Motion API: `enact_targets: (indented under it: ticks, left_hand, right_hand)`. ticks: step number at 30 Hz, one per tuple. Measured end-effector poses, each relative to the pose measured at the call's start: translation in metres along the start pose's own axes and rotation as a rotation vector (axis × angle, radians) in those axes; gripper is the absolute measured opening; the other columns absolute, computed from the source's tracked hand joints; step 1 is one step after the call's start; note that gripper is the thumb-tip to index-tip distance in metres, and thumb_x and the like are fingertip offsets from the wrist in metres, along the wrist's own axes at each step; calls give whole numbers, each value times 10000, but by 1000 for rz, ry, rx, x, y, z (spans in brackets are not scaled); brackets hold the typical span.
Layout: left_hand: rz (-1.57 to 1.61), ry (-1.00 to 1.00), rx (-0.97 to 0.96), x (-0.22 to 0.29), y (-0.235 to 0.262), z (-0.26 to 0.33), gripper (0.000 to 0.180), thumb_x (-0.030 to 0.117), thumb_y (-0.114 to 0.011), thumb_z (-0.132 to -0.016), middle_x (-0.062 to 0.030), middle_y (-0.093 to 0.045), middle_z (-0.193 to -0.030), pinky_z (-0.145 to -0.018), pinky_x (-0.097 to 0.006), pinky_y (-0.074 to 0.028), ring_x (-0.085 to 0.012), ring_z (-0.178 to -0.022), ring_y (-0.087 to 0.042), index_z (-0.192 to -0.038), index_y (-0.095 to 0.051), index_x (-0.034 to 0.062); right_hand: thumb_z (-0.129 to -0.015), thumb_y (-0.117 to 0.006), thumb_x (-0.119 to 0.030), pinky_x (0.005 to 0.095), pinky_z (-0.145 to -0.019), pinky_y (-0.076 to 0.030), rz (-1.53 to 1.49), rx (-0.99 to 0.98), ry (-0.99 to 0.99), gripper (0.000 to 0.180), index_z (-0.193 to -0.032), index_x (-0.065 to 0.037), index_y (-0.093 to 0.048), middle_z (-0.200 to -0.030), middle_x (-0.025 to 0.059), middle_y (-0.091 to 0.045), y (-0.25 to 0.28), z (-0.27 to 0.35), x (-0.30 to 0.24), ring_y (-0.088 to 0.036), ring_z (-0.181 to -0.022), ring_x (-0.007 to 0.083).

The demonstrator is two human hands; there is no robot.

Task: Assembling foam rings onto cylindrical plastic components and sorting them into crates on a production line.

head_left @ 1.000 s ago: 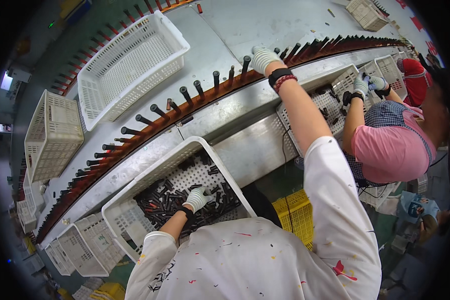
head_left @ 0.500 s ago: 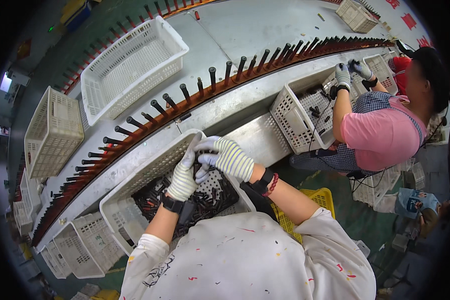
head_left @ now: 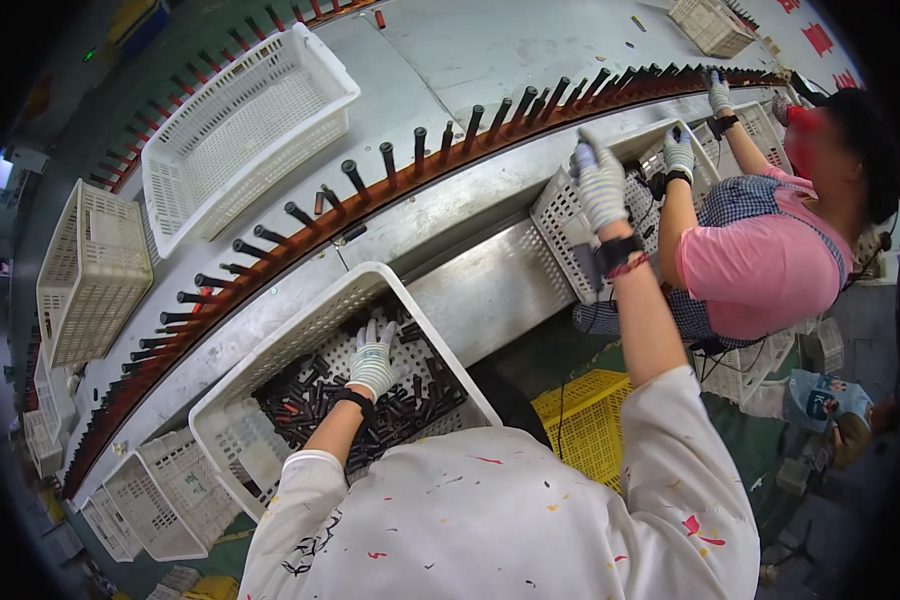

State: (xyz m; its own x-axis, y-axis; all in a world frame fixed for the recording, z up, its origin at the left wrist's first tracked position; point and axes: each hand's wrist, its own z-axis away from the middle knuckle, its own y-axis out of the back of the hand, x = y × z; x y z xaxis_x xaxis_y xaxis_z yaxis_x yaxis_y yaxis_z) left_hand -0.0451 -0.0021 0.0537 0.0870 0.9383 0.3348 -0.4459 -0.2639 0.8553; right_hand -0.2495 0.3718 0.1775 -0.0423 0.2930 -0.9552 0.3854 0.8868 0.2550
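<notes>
The left hand [head_left: 373,358], in a white glove, reaches down into a white basket [head_left: 300,330] and rests on a heap of small dark tubes [head_left: 370,415]. The right hand [head_left: 600,185] is stretched far out to the long curved rail of black pegs [head_left: 420,150] — its fingers are spread. Beside it, another person in a pink shirt [head_left: 760,270] works at the same rail.

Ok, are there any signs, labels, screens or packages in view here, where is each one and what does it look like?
Red floor markings: top right corner, blocky red shapes painted on grey floor beyond the conveyor.
Bright panel: far left edge, small pale glowing rectangle; whether it is a screen cannot be told.
Blue printed patch: lower right, a blue surface with small pale print.
No packages show.
</notes>
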Motion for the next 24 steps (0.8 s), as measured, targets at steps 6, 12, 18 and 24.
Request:
enact_targets:
  ticks: [6,12,18,24]
  left_hand:
    - [-216,-127,-273,47,-26,8,873,377,-762,-668,-238,-263,-1436,-1009,-523,-339,-398,-1335,-265,-1400,-330,176]
    - [-234,-400,-217,28,-65,38,514,180,-647,-743,-236,-458,-1259,-888,-451,-459,-377,-1138,-488,-1242,-531,151]
    - [-114,-224,-388,34,-52,28,372,156,-621,-753,-192,-556,-1020,-800,-472,-485,-380,-969,-567,-1122,-584,136]
    - [-61,-286,-514,12,-76,52,525,262,-644,-803,-207,-586,-1134,-864,-388,-477,-312,-1048,-581,-1258,-486,52]
  right_hand:
    - [-853,-560,46,224,-725,-504,12,-20,179,333,-1158,-82,-604,-898,35,-627,19,-95,19,-579,-827,84]
    - [-868,-586,-46,250,-779,-482,72,-107,158,269,-1131,-73,-638,-962,66,-668,-9,-118,19,-600,-859,120]
    - [-890,-493,-327,417,-848,-468,937,-208,276,345,-1095,-94,-642,-1026,203,-634,-26,-136,-10,-611,-963,348]
    - [-839,-483,-217,442,-843,-489,1062,-545,310,311,-1003,-25,-663,-1050,210,-643,-75,-157,15,-626,-984,353]
